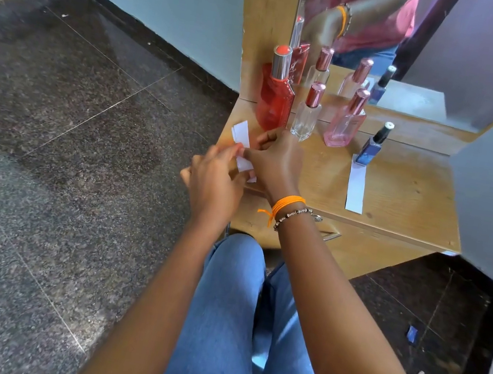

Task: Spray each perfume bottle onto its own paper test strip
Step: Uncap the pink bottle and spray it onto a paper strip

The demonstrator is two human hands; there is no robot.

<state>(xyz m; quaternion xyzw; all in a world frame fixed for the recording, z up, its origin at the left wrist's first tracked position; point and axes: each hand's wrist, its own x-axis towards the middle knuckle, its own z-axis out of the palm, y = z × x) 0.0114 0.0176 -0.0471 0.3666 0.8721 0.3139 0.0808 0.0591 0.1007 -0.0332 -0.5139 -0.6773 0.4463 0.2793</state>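
Wooden shelf (402,194): both hands' fingers (228,150) pinch paper strips (242,135).

Four capped bottles stand upright along the surface's back edge: red (274,99), clear (307,113), pink (346,122), blue (372,145). One white strip (356,186) lies before the blue; other strips (242,150) sit at the left edge.
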